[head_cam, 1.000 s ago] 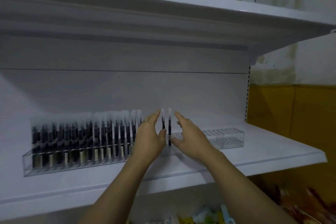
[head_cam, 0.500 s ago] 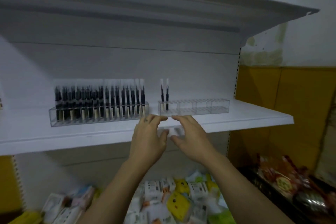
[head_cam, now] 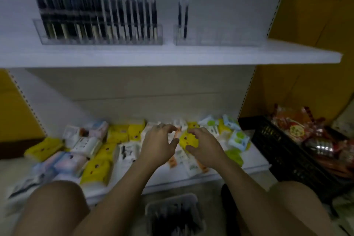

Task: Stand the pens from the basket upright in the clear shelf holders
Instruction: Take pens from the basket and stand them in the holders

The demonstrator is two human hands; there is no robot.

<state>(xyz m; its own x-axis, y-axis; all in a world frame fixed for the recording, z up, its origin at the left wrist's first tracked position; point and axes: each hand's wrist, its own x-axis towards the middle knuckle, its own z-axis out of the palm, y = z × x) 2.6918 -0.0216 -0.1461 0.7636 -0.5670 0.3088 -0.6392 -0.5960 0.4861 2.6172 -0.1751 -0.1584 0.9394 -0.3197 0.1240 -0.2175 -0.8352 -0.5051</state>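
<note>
Pens point(head_cam: 183, 13) in holder point(head_cam: 220, 39), white shelf point(head_cam: 172, 56), yellow wall point(head_cam: 306, 25); L hand point(head_cam: 158, 145), R hand point(head_cam: 204, 147) fingers apart, empty.

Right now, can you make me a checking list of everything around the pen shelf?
Surface: white shelf, both holders stand on it.
Job's things: left clear holder packed with upright pens; right clear holder has two pens at its left end, the rest looks empty; grey basket at the bottom of the view, contents dark and blurred.
Clutter: colourful packets on the lower shelf.
Hands: left hand and right hand hold nothing, fingers loosely curled, above the packets.
Cables: nothing seen.
Surroundings: yellow wall; black crate with red-wrapped goods.
</note>
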